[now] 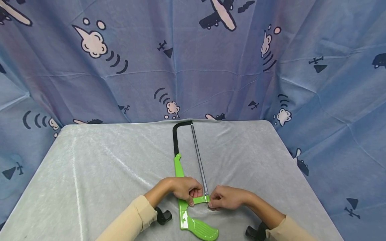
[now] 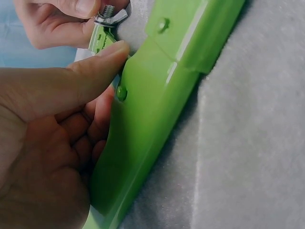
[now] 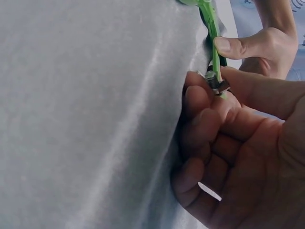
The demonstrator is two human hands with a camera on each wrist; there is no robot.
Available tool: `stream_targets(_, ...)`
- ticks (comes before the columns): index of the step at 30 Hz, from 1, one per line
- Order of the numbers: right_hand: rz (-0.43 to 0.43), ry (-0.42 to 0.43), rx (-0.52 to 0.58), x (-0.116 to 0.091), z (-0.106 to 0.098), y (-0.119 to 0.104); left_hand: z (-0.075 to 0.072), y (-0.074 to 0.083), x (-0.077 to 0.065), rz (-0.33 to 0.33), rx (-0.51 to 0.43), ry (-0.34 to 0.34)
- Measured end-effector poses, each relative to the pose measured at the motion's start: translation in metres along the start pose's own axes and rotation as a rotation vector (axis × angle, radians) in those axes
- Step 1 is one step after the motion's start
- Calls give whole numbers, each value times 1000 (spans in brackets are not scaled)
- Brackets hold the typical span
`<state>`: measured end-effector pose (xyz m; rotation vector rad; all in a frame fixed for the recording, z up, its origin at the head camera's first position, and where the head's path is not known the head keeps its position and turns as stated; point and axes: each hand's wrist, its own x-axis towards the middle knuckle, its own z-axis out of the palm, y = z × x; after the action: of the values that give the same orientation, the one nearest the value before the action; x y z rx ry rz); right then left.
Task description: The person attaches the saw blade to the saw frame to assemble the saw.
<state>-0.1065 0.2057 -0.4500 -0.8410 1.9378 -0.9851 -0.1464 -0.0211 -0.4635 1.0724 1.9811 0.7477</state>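
Observation:
A hacksaw (image 1: 184, 214) with a green handle and a black front frame (image 1: 175, 139) lies on the cloth, handle toward me. Its silver blade (image 1: 199, 157) spans from the far end of the frame to the short green arm (image 1: 199, 200) at the near end. My left hand (image 1: 185, 189) grips that green arm between thumb and fingers. At the arm's outer end, the right hand (image 1: 226, 197) pinches a metal wing nut (image 2: 114, 18) on a threaded bolt (image 3: 209, 76). Part of the nut is hidden by the right fingers.
A light grey plush cloth (image 1: 114, 174) covers the table. Blue curtains (image 1: 135, 60) printed with planes hang behind it and along both sides. Black wrist mounts (image 1: 164, 217) sit below both wrists.

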Motion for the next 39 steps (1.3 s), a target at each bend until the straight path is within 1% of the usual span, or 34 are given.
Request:
stream_targets(13, 17, -5, 8, 0, -1, -2, 0, 1, 0, -3, 11, 7)
stream_targets(23, -3, -19, 33, 1, -2, -2, -1, 1, -1, 4, 31, 9)
stream_targets(33, 30, -16, 14, 1, -2, -5, -1, 1, 0, 19, 14, 13)
stream_targets(39, 32, -27, 32, 1, -2, -8, -1, 1, 0, 6, -23, 7)
